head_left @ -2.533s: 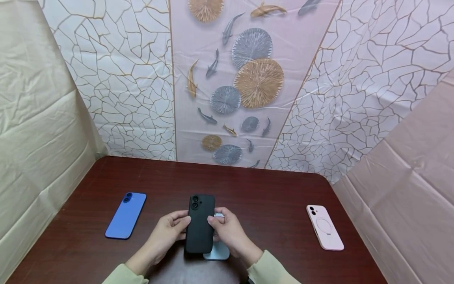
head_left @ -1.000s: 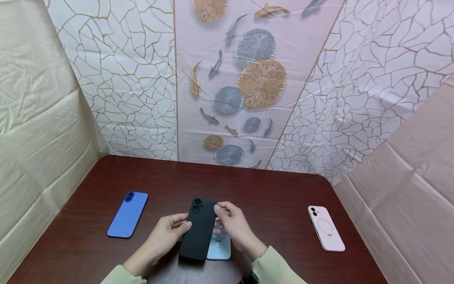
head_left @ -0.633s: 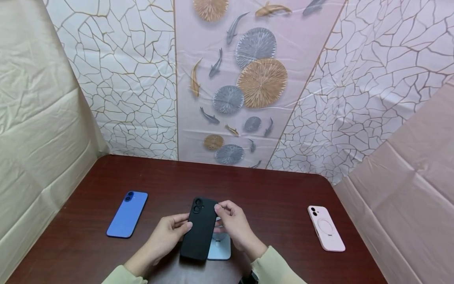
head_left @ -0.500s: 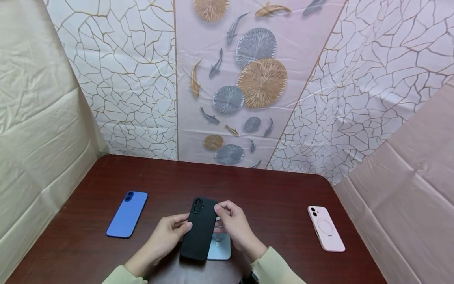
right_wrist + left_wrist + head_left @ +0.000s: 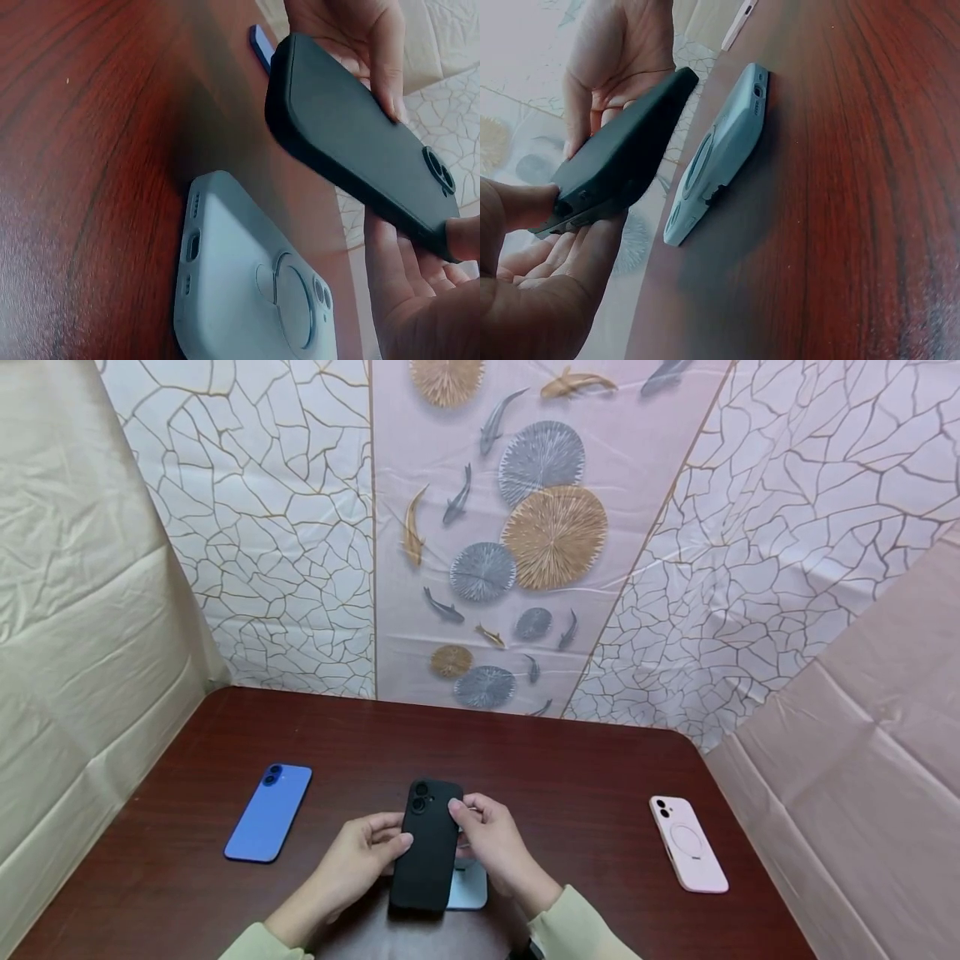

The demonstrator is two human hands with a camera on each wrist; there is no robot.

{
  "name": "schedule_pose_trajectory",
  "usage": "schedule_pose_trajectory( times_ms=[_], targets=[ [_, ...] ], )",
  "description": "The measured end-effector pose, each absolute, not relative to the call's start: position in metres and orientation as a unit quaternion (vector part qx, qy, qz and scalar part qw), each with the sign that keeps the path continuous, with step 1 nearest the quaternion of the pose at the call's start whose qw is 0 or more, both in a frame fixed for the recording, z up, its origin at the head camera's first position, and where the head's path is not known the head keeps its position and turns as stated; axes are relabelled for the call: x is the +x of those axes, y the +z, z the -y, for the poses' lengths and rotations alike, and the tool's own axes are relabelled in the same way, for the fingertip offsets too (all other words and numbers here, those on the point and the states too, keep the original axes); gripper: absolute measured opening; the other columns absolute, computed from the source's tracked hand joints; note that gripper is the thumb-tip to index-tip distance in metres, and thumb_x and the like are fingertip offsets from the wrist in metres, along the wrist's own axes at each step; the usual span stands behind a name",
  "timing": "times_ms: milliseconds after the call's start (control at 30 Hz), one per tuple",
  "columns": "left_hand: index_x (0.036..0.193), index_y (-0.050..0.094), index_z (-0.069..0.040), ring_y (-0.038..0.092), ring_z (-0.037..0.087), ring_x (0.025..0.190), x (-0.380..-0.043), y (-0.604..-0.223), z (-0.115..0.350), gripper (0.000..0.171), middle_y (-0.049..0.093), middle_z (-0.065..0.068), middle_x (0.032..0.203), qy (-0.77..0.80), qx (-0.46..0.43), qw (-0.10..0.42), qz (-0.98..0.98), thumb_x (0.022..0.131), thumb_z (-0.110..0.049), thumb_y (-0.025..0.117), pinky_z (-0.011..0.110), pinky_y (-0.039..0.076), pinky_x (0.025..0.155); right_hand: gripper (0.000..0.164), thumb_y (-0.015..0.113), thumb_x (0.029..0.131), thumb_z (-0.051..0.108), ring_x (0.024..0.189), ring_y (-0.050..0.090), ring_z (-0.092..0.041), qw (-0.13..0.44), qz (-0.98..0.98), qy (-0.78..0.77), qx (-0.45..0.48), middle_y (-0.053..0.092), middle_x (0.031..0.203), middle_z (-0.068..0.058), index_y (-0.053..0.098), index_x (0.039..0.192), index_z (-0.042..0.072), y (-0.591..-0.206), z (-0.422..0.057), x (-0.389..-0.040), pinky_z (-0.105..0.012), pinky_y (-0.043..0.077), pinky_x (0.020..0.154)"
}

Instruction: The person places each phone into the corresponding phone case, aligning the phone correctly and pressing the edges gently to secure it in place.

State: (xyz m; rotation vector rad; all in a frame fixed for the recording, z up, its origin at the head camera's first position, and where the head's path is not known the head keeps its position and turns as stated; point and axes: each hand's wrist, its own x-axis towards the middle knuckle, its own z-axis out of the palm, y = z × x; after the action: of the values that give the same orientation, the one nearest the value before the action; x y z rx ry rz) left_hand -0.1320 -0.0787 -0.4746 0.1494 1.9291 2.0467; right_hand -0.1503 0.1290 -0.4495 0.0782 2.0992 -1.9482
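Note:
Above the front middle of the table, both hands hold a black phone point(image 5: 427, 847) with its camera side up. My left hand point(image 5: 360, 856) grips its left long edge, thumb on the back and fingers underneath. On the upper right edge, near the camera end, my right hand point(image 5: 495, 843) pinches it between thumb and fingers. The left wrist view shows the black phone point(image 5: 622, 150) raised clear of the table. Below it lies a light blue phone point(image 5: 232, 262) with a ring on its back, partly covered in the head view.
A blue phone point(image 5: 268, 814) lies at the left of the dark red wooden table point(image 5: 562, 777). At the right lies a pale pink phone point(image 5: 688, 843) with a ring on its back. Patterned cloth point(image 5: 480, 527) hangs behind the table.
My right hand has gone from the black phone's middle to its upper edge. The phone tilted, then came straighter and slightly right in the last half second. Both hands keep hold.

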Motion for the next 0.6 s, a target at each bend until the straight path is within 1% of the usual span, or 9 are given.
schedule_pose_trajectory(
  times_ms=[100, 200, 300, 400, 500, 600],
  targets=[
    [0.136, 0.048, 0.006, 0.066, 0.027, 0.1, -0.132, -0.473, 0.079, 0.053, 0.065, 0.018, 0.116, 0.708, 0.05, 0.158, -0.686, 0.095, -0.022, 0.065, 0.041, 0.056, 0.074, 0.026, 0.057, 0.099, 0.027, 0.072, 0.068, -0.022, 0.132, -0.719, -0.682, 0.022, 0.071, 0.086, -0.012, 0.06, 0.104, 0.001, -0.453, -0.127, -0.149, -0.041, 0.057, 0.067],
    [0.133, 0.053, 0.002, 0.065, 0.026, 0.102, -0.134, -0.472, 0.08, 0.051, 0.066, 0.015, 0.115, 0.69, 0.035, 0.143, -0.709, 0.094, -0.029, 0.065, 0.039, 0.056, 0.076, 0.027, 0.057, 0.099, 0.027, 0.072, 0.068, -0.021, 0.126, -0.714, -0.689, 0.015, 0.071, 0.087, -0.012, 0.059, 0.103, 0.001, -0.455, -0.125, -0.149, -0.04, 0.057, 0.067],
    [0.128, 0.059, -0.005, 0.063, 0.024, 0.105, -0.136, -0.472, 0.081, 0.046, 0.066, 0.01, 0.113, 0.669, 0.012, 0.113, -0.734, 0.092, -0.033, 0.067, 0.038, 0.055, 0.079, 0.026, 0.057, 0.099, 0.027, 0.072, 0.068, -0.021, 0.124, -0.718, -0.685, 0.011, 0.071, 0.087, -0.013, 0.058, 0.102, 0.001, -0.455, -0.121, -0.149, -0.038, 0.057, 0.066],
    [0.123, 0.063, -0.01, 0.063, 0.022, 0.106, -0.138, -0.47, 0.081, 0.04, 0.067, 0.006, 0.111, 0.657, -0.011, 0.074, -0.75, 0.092, -0.035, 0.067, 0.037, 0.054, 0.081, 0.026, 0.059, 0.098, 0.028, 0.069, 0.067, -0.02, 0.13, -0.719, -0.683, 0.008, 0.071, 0.086, -0.012, 0.059, 0.101, 0.002, -0.454, -0.117, -0.148, -0.038, 0.057, 0.064],
    [0.121, 0.064, -0.01, 0.064, 0.021, 0.102, -0.14, -0.468, 0.081, 0.039, 0.067, 0.007, 0.108, 0.665, -0.024, 0.053, -0.744, 0.092, -0.036, 0.066, 0.037, 0.055, 0.078, 0.026, 0.06, 0.098, 0.027, 0.066, 0.067, -0.02, 0.138, -0.714, -0.686, 0.002, 0.071, 0.085, -0.012, 0.06, 0.1, 0.001, -0.454, -0.113, -0.146, -0.039, 0.057, 0.063],
    [0.121, 0.063, -0.007, 0.066, 0.021, 0.097, -0.14, -0.467, 0.082, 0.043, 0.067, 0.009, 0.106, 0.674, -0.033, 0.047, -0.736, 0.092, -0.038, 0.067, 0.036, 0.056, 0.072, 0.026, 0.06, 0.097, 0.026, 0.065, 0.066, -0.019, 0.143, -0.708, -0.692, -0.003, 0.071, 0.085, -0.012, 0.06, 0.1, 0.001, -0.454, -0.11, -0.145, -0.039, 0.057, 0.063]
  ],
)
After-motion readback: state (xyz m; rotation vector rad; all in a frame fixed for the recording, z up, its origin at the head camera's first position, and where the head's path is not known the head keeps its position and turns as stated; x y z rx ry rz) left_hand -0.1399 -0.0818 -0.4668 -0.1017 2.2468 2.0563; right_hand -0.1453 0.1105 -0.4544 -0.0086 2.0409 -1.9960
